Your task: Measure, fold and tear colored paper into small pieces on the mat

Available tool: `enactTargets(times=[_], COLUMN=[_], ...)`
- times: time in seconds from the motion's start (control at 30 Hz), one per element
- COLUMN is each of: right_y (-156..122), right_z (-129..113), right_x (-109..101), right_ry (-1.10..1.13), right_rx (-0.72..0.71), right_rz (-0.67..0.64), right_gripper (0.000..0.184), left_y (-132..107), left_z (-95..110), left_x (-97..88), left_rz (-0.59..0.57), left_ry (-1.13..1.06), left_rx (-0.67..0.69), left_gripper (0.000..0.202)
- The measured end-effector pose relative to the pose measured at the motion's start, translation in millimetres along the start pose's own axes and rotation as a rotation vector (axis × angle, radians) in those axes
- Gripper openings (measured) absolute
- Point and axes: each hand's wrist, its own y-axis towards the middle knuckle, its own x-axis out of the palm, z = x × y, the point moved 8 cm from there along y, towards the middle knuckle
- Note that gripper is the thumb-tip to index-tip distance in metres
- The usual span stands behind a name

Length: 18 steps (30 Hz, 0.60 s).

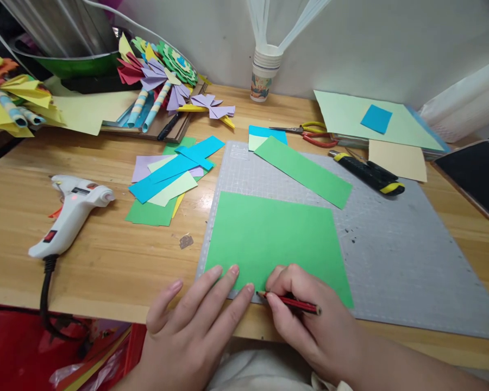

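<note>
Bare grey cutting mat (399, 255) right of the green sheet (273, 239) lies open — green strip (303, 171) and utility knife (369, 174) block behind.

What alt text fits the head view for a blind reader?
The right hand holds a red pencil at the near edge of a green sheet on a grey cutting mat, the left hand flat on the sheet's corner. A white glue gun lies left.

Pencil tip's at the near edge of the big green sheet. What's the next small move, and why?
Probably a short stroke away from that edge: the right hand grips the red pencil with its tip at the green sheet, and the left hand lies flat, pinning the near corner to the cutting mat.
</note>
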Motion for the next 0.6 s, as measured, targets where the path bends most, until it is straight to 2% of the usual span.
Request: enactTargets(times=[0.2, 0.6], right_y=[5.4, 2.9], right_z=[-7.2, -3.0], right_x=[1.0, 4.7], right_ry=[-0.083, -0.059], right_rx=[-0.033, -0.056], right_rz=[0.004, -0.021], right_gripper=[0.021, 0.021], left_y=[0.2, 0.5], left_z=[1.6, 1.2], left_x=[-1.0, -2.0], left_rz=[0.017, 0.022], left_ry=[0.001, -0.004], left_rx=[0.026, 0.028], left_gripper=[0.033, 0.033])
